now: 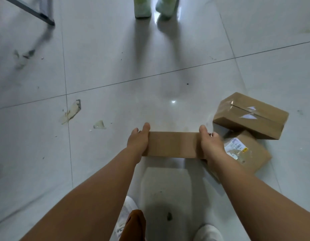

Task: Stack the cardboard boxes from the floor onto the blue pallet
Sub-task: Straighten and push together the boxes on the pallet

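A plain brown cardboard box (174,144) hangs a little above the white tiled floor, held between both hands. My left hand (138,140) grips its left end, thumb over the top edge. My right hand (210,143) grips its right end the same way. To the right, two more cardboard boxes lie on the floor: a taped one (250,115) resting tilted on top of another that carries a white shipping label (249,153). No blue pallet is in view.
Another person's feet in pale shoes (150,7) stand at the top middle. A grey metal frame leg (37,13) crosses the top left corner. Scraps of tape and debris (71,112) lie on the tiles at left. My own white shoes (208,232) show at the bottom.
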The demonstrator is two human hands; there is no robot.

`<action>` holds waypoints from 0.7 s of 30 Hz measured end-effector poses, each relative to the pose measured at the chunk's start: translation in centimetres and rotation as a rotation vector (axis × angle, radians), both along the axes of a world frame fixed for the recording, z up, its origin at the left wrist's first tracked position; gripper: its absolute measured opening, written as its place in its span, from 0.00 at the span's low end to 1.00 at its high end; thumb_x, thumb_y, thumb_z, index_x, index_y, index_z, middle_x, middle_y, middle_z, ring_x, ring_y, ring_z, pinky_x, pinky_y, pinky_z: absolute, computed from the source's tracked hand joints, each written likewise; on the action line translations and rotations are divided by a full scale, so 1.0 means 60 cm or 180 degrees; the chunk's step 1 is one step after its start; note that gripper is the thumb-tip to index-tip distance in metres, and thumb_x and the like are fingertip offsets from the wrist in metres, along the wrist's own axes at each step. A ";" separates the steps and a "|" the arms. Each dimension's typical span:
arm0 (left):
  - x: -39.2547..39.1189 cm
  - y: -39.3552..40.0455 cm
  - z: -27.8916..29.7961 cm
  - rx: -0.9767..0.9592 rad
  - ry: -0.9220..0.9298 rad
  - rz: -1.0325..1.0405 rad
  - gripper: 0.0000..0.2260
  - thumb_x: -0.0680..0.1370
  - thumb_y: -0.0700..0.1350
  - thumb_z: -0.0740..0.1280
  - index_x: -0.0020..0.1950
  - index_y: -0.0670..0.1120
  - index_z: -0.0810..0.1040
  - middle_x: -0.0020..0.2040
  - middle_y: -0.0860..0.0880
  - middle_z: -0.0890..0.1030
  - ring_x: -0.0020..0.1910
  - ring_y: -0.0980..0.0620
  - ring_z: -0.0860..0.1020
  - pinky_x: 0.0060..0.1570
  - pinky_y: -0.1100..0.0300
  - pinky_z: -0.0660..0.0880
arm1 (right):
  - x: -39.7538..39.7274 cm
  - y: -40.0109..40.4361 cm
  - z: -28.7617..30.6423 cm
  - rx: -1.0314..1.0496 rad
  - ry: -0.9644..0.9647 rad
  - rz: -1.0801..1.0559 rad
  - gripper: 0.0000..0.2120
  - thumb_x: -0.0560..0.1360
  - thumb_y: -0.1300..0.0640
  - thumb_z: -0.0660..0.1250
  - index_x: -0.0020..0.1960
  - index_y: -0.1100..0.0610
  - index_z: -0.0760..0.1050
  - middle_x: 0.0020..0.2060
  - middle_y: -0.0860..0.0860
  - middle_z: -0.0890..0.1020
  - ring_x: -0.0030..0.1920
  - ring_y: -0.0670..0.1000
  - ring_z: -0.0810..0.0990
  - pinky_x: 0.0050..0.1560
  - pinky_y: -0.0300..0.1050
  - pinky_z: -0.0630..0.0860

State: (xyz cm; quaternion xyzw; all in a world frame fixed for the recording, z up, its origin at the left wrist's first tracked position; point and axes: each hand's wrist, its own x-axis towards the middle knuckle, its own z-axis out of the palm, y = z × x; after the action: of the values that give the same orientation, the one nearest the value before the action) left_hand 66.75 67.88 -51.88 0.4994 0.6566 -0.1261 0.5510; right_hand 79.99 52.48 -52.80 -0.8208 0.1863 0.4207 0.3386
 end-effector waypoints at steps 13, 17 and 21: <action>0.002 -0.014 0.093 0.0262 -0.0129 0.0379 0.22 0.80 0.57 0.57 0.71 0.49 0.68 0.60 0.48 0.73 0.54 0.48 0.72 0.56 0.50 0.74 | -0.014 -0.018 0.081 -0.0004 -0.0148 -0.0180 0.30 0.76 0.37 0.56 0.71 0.55 0.66 0.58 0.55 0.74 0.57 0.57 0.73 0.60 0.52 0.71; 0.013 -0.035 0.217 0.0347 -0.0168 0.0506 0.21 0.80 0.54 0.57 0.72 0.49 0.68 0.62 0.46 0.73 0.53 0.48 0.72 0.49 0.54 0.72 | -0.015 -0.036 0.215 0.0125 -0.0298 -0.0325 0.29 0.78 0.38 0.57 0.72 0.53 0.65 0.65 0.55 0.73 0.59 0.55 0.72 0.55 0.46 0.65; 0.033 -0.067 0.356 0.0454 -0.0287 0.0608 0.18 0.80 0.52 0.56 0.68 0.48 0.71 0.58 0.45 0.75 0.49 0.49 0.73 0.49 0.53 0.72 | -0.002 -0.062 0.367 0.0241 -0.0446 -0.0510 0.27 0.78 0.39 0.58 0.72 0.52 0.65 0.65 0.52 0.73 0.61 0.56 0.73 0.52 0.44 0.68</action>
State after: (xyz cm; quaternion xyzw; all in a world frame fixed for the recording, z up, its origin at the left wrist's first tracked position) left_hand 68.73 63.83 -30.52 0.4776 0.6830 -0.0034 0.5525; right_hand 79.86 48.78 -30.77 -0.8172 0.2112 0.3407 0.4141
